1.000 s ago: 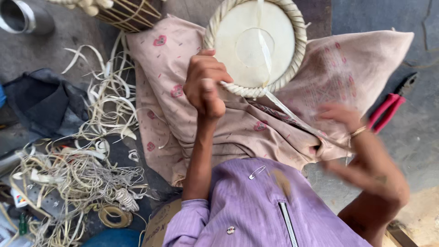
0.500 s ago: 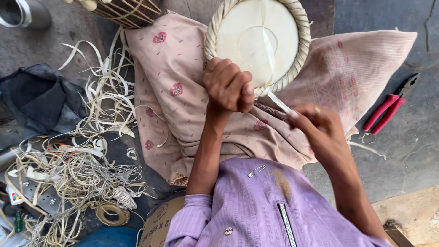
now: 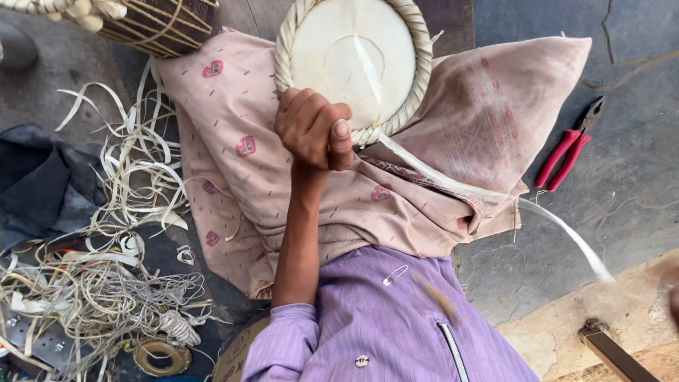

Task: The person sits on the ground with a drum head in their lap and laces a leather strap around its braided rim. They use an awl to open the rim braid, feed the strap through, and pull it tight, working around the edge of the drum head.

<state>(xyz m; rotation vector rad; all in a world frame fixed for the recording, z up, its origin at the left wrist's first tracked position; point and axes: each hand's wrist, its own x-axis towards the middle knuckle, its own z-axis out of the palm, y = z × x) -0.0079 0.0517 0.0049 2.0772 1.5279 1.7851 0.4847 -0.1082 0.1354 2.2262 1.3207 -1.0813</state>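
A round drum head (image 3: 353,60) lies far and centre on the person's lap, a pale, smooth skin disc ringed by a thick braided rim of cream cord. From its near right edge a flat pale strip (image 3: 453,177) runs out taut, slanting right and nearer, blurring as it goes. The left hand (image 3: 315,131) sits at the near edge of the rim, its grip curled into a tight fist with the thumb pressed over the fingers; what it clamps is hidden inside the fist. The right hand (image 3: 673,304) is only a blurred sliver at the right frame edge (whether its grip is closed on the strip I cannot tell).

Under the drum head spreads a dusty pink cloth (image 3: 488,120), soft and creased, dotted with small red flower motifs. Nearer comes a lilac striped shirt (image 3: 382,318) with a safety pin on it. Right of the cloth, red-handled pliers (image 3: 562,155) lie on the cracked grey floor (image 3: 629,71), well apart from the drum head. A wooden plank (image 3: 566,332) lies at the near right.

To the left, curls of pale flat strip offcuts (image 3: 134,177) litter the floor, and nearer lies a tangle of thin grey string (image 3: 99,297) beside a roll of tape (image 3: 161,356). A dark cloth (image 3: 35,184) lies at the left edge. At the far left, a dark laced drum body (image 3: 159,25) is cut off by the frame.
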